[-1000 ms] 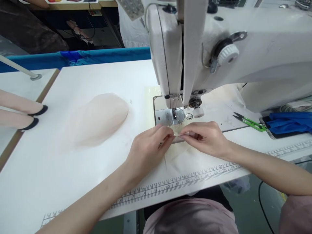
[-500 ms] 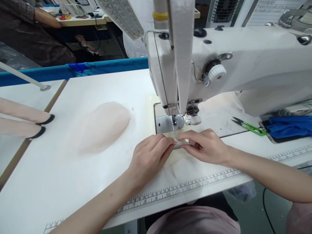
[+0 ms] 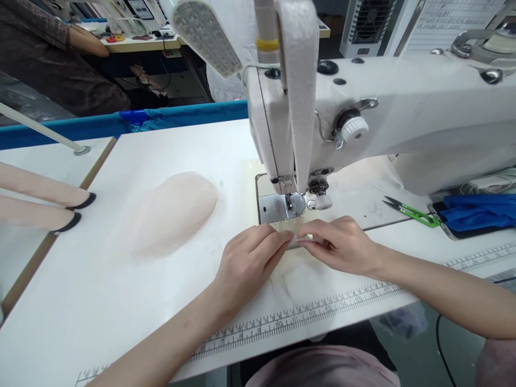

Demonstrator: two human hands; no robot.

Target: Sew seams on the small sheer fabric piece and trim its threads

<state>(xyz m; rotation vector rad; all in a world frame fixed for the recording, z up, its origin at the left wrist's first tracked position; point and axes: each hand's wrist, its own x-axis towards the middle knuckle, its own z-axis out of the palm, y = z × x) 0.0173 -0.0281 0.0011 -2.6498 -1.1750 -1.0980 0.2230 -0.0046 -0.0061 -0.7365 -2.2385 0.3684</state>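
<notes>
My left hand [image 3: 246,259] and my right hand [image 3: 342,243] meet just in front of the needle plate [image 3: 278,206] of a white sewing machine [image 3: 363,118]. Both pinch a small clear strip [image 3: 300,239] between thumb and fingertips. Under the hands lies a pale sheer piece of fabric [image 3: 298,277] that runs toward the table's front edge. The presser foot [image 3: 288,200] stands a short way behind the fingertips.
A heap of sheer pink fabric [image 3: 173,212] lies to the left. Green thread snips [image 3: 409,212] and a blue cloth [image 3: 478,210] sit at the right. A printed ruler [image 3: 306,312] lines the front edge. Pink pieces with black tips [image 3: 44,201] rest on the left table; another person sits far back.
The view has tilted upward, so more of the machine head and lamp shows. Both hands stay together on the clear strip in front of the needle plate.
</notes>
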